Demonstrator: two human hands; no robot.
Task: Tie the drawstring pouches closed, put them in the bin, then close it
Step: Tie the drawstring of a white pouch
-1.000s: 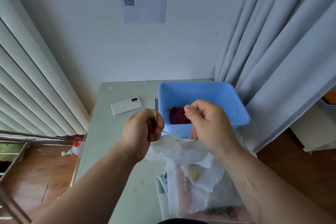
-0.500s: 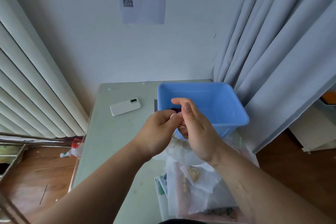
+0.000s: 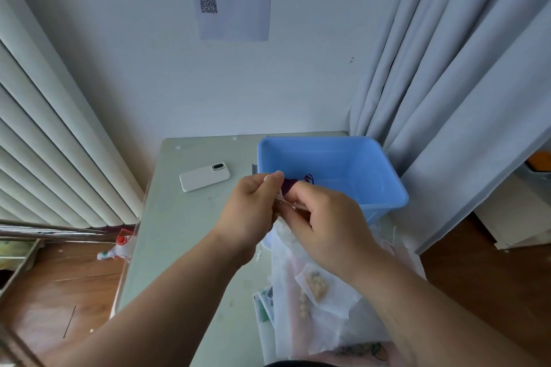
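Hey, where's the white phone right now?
In the head view, the white phone lies on the table, left of the blue bin and beyond the left hand.

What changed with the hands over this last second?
The left hand and right hand, apart a second ago, have come together, both still pinching the white drawstrings. The blue bin, the dark red pouch in it and the phone stayed put.

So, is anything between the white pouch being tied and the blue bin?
Nothing visible. The blue bin stands open just beyond the white pouch, whose drawstring the left hand and right hand pinch. A dark pouch inside leaves room.
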